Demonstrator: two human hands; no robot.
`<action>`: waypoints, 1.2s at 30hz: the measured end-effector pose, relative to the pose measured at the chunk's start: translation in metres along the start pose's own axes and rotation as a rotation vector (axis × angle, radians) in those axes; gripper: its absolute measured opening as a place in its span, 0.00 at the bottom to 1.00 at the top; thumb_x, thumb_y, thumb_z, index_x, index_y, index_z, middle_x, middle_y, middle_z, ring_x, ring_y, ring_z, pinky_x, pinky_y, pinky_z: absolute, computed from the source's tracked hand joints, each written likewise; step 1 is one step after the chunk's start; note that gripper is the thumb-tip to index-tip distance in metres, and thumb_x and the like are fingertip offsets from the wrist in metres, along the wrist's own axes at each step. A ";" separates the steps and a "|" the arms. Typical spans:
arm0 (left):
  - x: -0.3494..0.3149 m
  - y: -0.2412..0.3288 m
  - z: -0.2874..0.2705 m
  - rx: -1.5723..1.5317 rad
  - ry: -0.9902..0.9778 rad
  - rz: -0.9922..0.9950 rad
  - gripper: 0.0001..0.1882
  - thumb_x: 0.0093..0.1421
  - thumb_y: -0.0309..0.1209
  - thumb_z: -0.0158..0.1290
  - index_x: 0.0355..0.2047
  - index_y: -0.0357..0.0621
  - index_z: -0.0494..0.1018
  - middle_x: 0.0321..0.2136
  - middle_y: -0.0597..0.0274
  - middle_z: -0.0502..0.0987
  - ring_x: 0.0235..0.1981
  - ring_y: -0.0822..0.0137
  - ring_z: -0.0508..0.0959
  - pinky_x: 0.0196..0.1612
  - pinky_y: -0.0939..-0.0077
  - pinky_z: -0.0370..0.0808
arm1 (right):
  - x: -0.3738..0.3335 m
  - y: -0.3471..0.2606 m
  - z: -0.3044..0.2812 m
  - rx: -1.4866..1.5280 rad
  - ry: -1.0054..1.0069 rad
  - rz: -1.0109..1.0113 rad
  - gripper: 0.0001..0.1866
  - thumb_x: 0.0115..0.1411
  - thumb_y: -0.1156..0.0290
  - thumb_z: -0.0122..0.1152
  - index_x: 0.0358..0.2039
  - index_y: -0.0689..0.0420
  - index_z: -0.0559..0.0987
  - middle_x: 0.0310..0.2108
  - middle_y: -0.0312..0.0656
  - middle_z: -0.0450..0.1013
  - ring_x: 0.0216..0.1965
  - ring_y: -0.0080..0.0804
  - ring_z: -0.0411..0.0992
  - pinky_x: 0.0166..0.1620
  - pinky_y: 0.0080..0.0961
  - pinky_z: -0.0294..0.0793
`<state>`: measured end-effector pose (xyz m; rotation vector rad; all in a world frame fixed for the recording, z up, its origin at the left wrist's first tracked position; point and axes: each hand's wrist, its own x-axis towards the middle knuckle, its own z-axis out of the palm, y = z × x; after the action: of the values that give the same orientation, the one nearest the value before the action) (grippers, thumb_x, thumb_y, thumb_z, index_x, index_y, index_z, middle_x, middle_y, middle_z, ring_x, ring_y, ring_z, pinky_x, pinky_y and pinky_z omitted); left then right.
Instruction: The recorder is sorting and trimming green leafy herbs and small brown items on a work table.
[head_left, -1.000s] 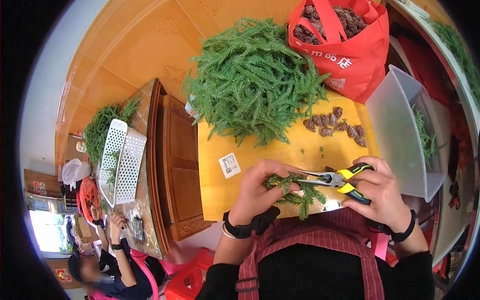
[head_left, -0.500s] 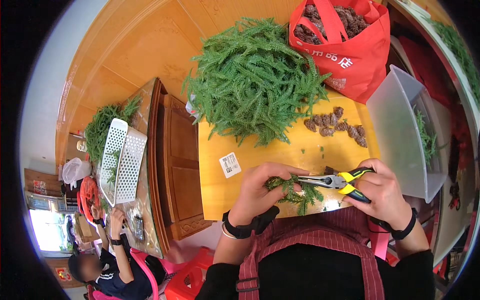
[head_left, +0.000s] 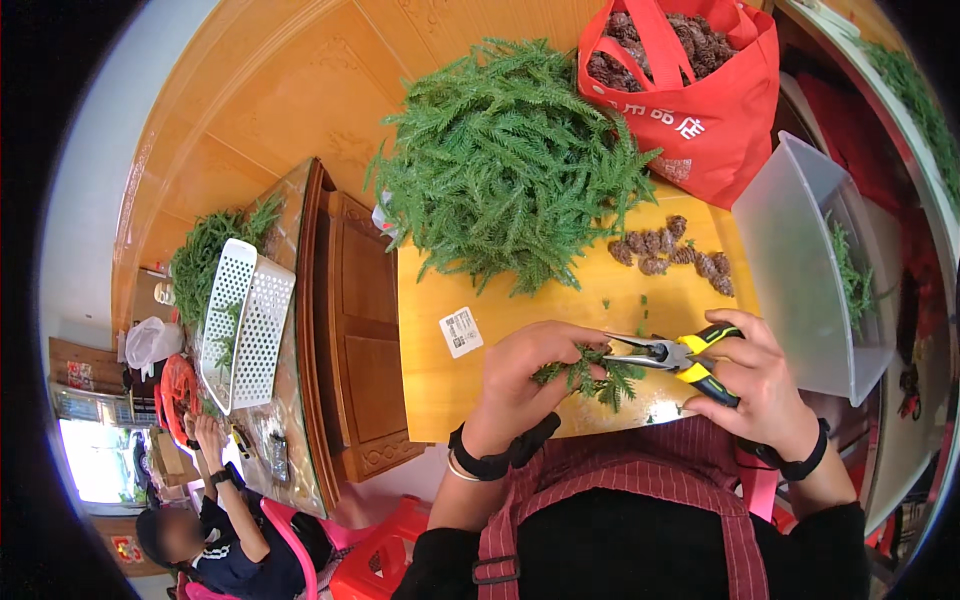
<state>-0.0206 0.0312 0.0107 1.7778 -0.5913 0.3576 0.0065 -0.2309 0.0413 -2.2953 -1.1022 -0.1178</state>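
My left hand is closed on a small green artificial pine sprig above the near edge of the yellow table. Black-and-yellow-handled long-nose pliers are gripped in my right hand, handles spread. Their jaws stand apart beside my left fingers, close above the sprig; whether they touch it I cannot tell. Beyond my hands lies a large heap of green pine sprigs. Several brown pine cones are scattered right of it. A white label lies left of my left hand.
A red bag full of pine cones stands at the back right. At the table's right side is a translucent bin with some greenery. On the left, a co-worker sits at another table with a white perforated basket.
The pliers' jaws have opened, and their tips have shifted slightly right, away from my left fingers. The sprig shows less below my left hand. The co-worker's hands have moved left.
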 end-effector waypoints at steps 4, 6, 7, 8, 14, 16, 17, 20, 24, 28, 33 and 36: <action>0.003 0.002 0.003 0.144 0.070 0.039 0.17 0.41 0.12 0.57 0.25 0.41 0.62 0.32 0.46 0.76 0.32 0.55 0.78 0.29 0.69 0.76 | -0.002 0.000 0.003 -0.025 -0.008 0.005 0.17 0.37 0.60 0.69 0.24 0.59 0.77 0.32 0.41 0.73 0.46 0.47 0.67 0.46 0.40 0.66; 0.006 0.003 0.003 0.266 0.061 0.082 0.16 0.39 0.13 0.58 0.22 0.40 0.62 0.32 0.47 0.76 0.31 0.55 0.78 0.29 0.71 0.75 | -0.003 0.000 0.006 -0.023 0.020 0.007 0.17 0.37 0.60 0.69 0.23 0.59 0.77 0.32 0.41 0.73 0.45 0.47 0.67 0.45 0.40 0.67; 0.007 0.003 0.003 0.389 0.052 0.125 0.16 0.38 0.15 0.59 0.19 0.39 0.62 0.33 0.48 0.76 0.30 0.55 0.77 0.28 0.72 0.75 | -0.004 0.000 0.007 -0.022 0.020 0.005 0.17 0.37 0.60 0.69 0.23 0.59 0.77 0.32 0.41 0.73 0.45 0.47 0.67 0.45 0.40 0.67; 0.008 0.004 0.003 0.391 0.053 0.125 0.16 0.38 0.15 0.59 0.19 0.39 0.62 0.33 0.48 0.76 0.30 0.55 0.77 0.28 0.72 0.75 | -0.004 0.000 0.008 -0.017 0.026 0.017 0.17 0.36 0.61 0.69 0.22 0.60 0.77 0.31 0.41 0.73 0.45 0.47 0.67 0.45 0.40 0.67; 0.010 0.007 0.001 0.557 0.075 0.281 0.09 0.39 0.16 0.54 0.19 0.36 0.65 0.32 0.51 0.76 0.29 0.57 0.76 0.26 0.74 0.73 | -0.006 0.002 0.012 -0.015 0.051 0.025 0.16 0.35 0.63 0.70 0.22 0.60 0.77 0.30 0.41 0.73 0.44 0.47 0.68 0.44 0.40 0.67; 0.009 0.008 0.000 0.583 0.059 0.259 0.11 0.40 0.23 0.55 0.26 0.44 0.67 0.35 0.50 0.74 0.30 0.52 0.75 0.29 0.68 0.75 | -0.005 0.003 0.012 -0.021 0.053 0.024 0.16 0.34 0.63 0.70 0.21 0.60 0.76 0.29 0.41 0.73 0.44 0.47 0.68 0.43 0.40 0.67; 0.009 0.008 0.000 0.582 0.059 0.260 0.11 0.40 0.23 0.55 0.26 0.44 0.67 0.35 0.50 0.74 0.30 0.52 0.75 0.29 0.68 0.75 | -0.005 0.004 0.012 -0.022 0.060 0.022 0.16 0.34 0.64 0.69 0.21 0.60 0.76 0.29 0.41 0.73 0.44 0.47 0.67 0.43 0.40 0.67; 0.012 0.007 -0.001 0.619 0.056 0.327 0.11 0.40 0.23 0.55 0.25 0.44 0.66 0.36 0.49 0.74 0.30 0.52 0.75 0.29 0.70 0.75 | -0.005 0.005 0.011 -0.024 0.073 0.017 0.16 0.34 0.64 0.69 0.21 0.61 0.76 0.29 0.41 0.72 0.44 0.47 0.67 0.43 0.40 0.67; 0.012 0.003 0.001 0.573 0.088 0.388 0.14 0.39 0.22 0.57 0.24 0.42 0.63 0.34 0.51 0.75 0.30 0.53 0.75 0.29 0.71 0.75 | -0.005 0.005 0.011 -0.008 0.080 0.014 0.16 0.35 0.64 0.69 0.22 0.61 0.76 0.29 0.42 0.73 0.43 0.47 0.68 0.43 0.40 0.67; 0.015 0.006 0.004 0.552 0.055 0.346 0.17 0.39 0.20 0.60 0.24 0.41 0.62 0.31 0.51 0.77 0.28 0.54 0.76 0.28 0.71 0.75 | -0.004 0.004 0.012 0.004 0.068 0.009 0.16 0.36 0.63 0.69 0.22 0.61 0.76 0.28 0.42 0.73 0.41 0.46 0.69 0.41 0.37 0.68; 0.013 0.007 0.008 0.540 0.071 0.275 0.17 0.39 0.21 0.61 0.24 0.42 0.62 0.30 0.52 0.78 0.27 0.56 0.77 0.28 0.71 0.74 | -0.008 0.006 0.016 0.079 0.047 0.065 0.18 0.38 0.60 0.69 0.24 0.61 0.77 0.26 0.42 0.73 0.37 0.45 0.70 0.39 0.34 0.70; 0.013 0.006 0.009 0.506 0.076 0.257 0.17 0.40 0.20 0.61 0.24 0.42 0.62 0.30 0.52 0.78 0.26 0.57 0.77 0.28 0.72 0.74 | -0.008 0.006 0.018 0.131 0.051 0.066 0.19 0.38 0.59 0.69 0.25 0.61 0.77 0.25 0.42 0.73 0.37 0.45 0.70 0.39 0.34 0.69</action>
<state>-0.0132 0.0185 0.0196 2.1595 -0.7204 0.8054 0.0030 -0.2301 0.0210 -2.1971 -0.9786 -0.0754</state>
